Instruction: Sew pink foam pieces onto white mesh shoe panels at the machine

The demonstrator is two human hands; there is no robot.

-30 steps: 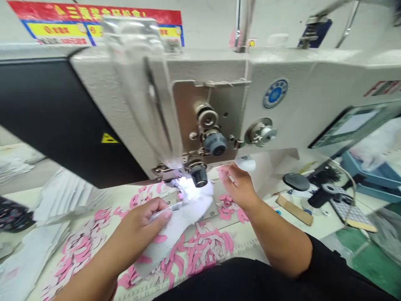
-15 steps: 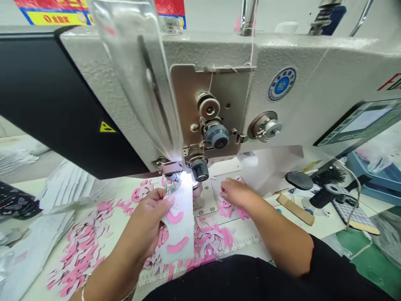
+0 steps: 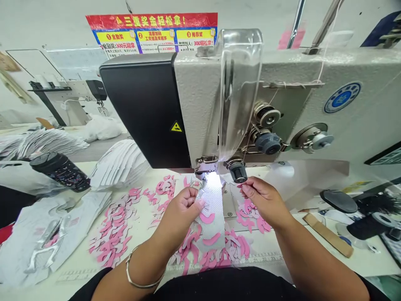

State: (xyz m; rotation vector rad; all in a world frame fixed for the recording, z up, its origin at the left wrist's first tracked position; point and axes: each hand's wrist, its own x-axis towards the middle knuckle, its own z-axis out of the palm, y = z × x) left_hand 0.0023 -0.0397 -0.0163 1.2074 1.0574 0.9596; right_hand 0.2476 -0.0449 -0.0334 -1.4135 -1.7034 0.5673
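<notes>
My left hand [image 3: 183, 209] pinches the left edge of a white mesh-textured fabric piece [image 3: 217, 228], thumb on top. Curved pink patches [image 3: 212, 239] lie on that fabric, and its far end is under the lit needle area of a sewing machine [image 3: 200, 104]. Beside the machine's dark lower knob [image 3: 237, 172], my right hand [image 3: 266, 200] is closed in a pinch. Whatever is between its fingertips is too small to make out. A small pile of pink cut pieces [image 3: 255, 219] lies just below this hand.
More pink cut pieces [image 3: 115, 225] spread over the table at left and in front. Stacked white pieces [image 3: 120, 163] and a dark patterned cylinder [image 3: 64, 171] stand at far left. A ruler strip [image 3: 260, 260] runs along the front edge. At right are a brown strip [image 3: 328, 236] and a black spool [image 3: 365, 225].
The camera view has swung left. My right hand has left the pink pile and come toward the dark knob, fingers pinched. My left hand keeps its hold on the white fabric.
</notes>
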